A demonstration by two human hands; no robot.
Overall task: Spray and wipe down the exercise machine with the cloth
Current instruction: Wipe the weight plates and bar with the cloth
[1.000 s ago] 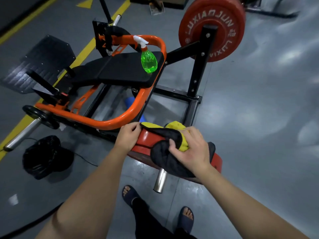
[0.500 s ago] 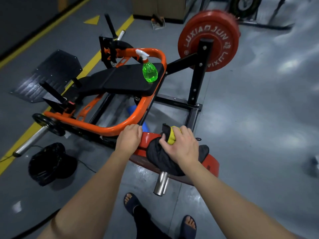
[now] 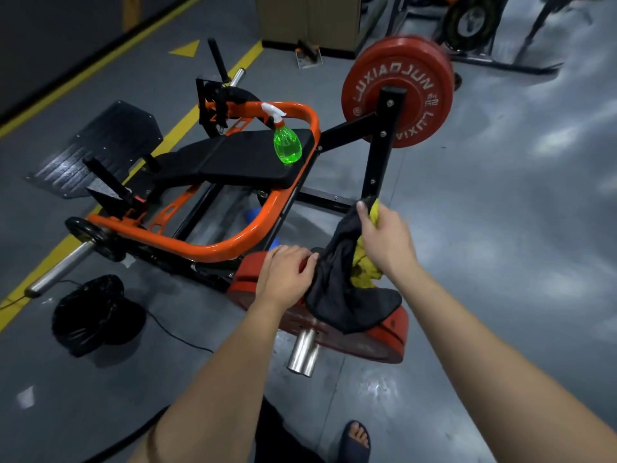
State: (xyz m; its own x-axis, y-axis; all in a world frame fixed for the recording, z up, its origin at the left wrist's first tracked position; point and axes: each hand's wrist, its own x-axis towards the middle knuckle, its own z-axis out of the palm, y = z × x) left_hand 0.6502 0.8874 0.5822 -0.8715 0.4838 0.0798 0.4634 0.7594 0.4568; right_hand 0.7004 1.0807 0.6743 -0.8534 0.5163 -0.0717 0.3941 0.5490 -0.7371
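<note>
The exercise machine has an orange tube frame (image 3: 213, 248) and a black padded bench (image 3: 233, 162). A green spray bottle (image 3: 287, 145) with a white trigger stands on the bench's right end. Near me sits a red weight plate (image 3: 384, 342) on a steel sleeve. My right hand (image 3: 384, 242) grips a black and yellow cloth (image 3: 340, 295) and holds it up, its lower end draped on the plate. My left hand (image 3: 287, 275) rests on the plate's top edge, fingers curled at the cloth's edge.
A second red plate (image 3: 420, 71) hangs on the black upright (image 3: 380, 152) at the far side. A black bag (image 3: 96, 312) and a cable lie on the floor at left. A black footplate (image 3: 100, 145) and yellow floor lines (image 3: 183, 128) are beyond. My sandalled foot (image 3: 357, 439) is below.
My right hand has lifted the cloth up off the near plate, so it now hangs bunched from my grip. My left hand has shifted from the orange tube onto the plate.
</note>
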